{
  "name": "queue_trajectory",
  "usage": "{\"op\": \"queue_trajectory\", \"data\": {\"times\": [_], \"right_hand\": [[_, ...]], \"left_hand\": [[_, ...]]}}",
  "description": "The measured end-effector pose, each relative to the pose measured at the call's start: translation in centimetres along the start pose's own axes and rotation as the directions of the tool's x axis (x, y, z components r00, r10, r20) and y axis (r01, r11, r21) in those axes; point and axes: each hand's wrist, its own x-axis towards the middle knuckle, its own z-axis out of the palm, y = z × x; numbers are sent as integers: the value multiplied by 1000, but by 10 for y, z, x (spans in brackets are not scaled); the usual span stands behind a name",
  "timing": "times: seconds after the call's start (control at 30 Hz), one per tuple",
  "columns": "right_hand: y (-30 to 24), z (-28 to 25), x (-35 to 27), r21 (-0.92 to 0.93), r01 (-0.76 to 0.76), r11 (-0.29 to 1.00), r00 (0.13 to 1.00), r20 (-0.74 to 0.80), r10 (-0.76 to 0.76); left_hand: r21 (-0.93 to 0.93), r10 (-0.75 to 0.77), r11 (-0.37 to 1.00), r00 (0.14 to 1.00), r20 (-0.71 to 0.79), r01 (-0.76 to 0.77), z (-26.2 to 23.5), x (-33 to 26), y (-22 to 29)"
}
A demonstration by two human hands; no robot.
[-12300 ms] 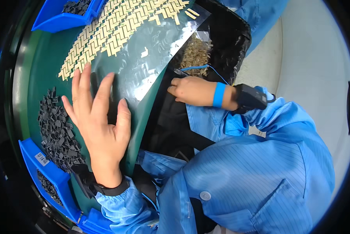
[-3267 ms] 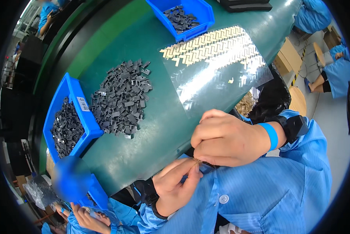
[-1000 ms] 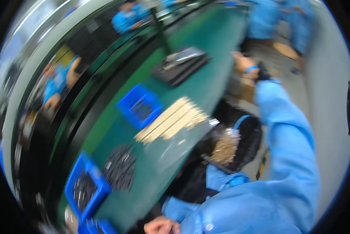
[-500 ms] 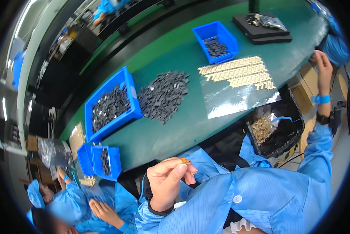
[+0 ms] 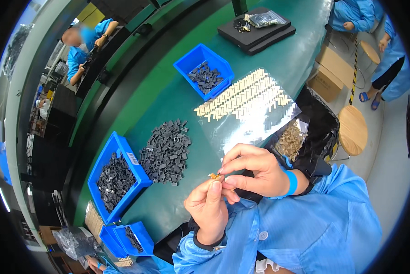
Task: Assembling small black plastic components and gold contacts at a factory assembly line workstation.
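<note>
My left hand (image 5: pixel 208 211) pinches a small orange-gold part (image 5: pixel 213 176) between thumb and fingertips, in front of my body near the table edge. My right hand (image 5: pixel 260 172), with a blue band at its wrist, has come up against it, thumb and fingers pinched at the same part. A tiny dark bit shows at the right fingertips, too small to name. Beyond the hands, a clear sheet (image 5: pixel 232 137) on the green table carries rows of small cream-coloured pieces (image 5: pixel 244 93). Left of it lies a loose heap of small black rectangular pieces (image 5: pixel 166 153).
Blue bins (image 5: pixel 143 181) with black pieces stand at left, at lower left (image 5: pixel 146 244) and at the back (image 5: pixel 225 66). Black foam pads (image 5: pixel 260 39) hold a clear bag. Below the table edge, a black-lined container (image 5: pixel 321 123) holds tan scraps (image 5: pixel 291 141). A wooden stool (image 5: pixel 352 130) and people are nearby.
My right hand has swung in from the far right to meet my left hand at the orange-gold part. The whole view has shifted, so the table things appear further left.
</note>
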Motion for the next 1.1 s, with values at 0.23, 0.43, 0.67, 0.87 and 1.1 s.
{"op": "queue_trajectory", "data": {"times": [0.23, 0.43, 0.67, 0.87, 1.1], "right_hand": [[11, -1, 24, -69, -30, 997, 998, -52, 27], [31, -1, 38, -226, 151, 962, 971, 215, -102], [14, -4, 36, -448, 257, 856, 964, 177, -197], [7, -3, 42, -496, 287, 820, 947, 276, -164], [2, -19, 49, -626, 292, 723, 947, 85, -309]], "left_hand": [[69, -94, 994, 988, 123, 86, -11, 32, -1], [416, -42, 906, 996, -83, 73, -19, 35, 16], [366, -86, 930, 984, 154, 24, -35, 51, 13], [482, -17, 870, 970, 244, -106, -46, 56, 14], [476, 84, 874, 995, 44, -95, -23, 58, 5]]}}
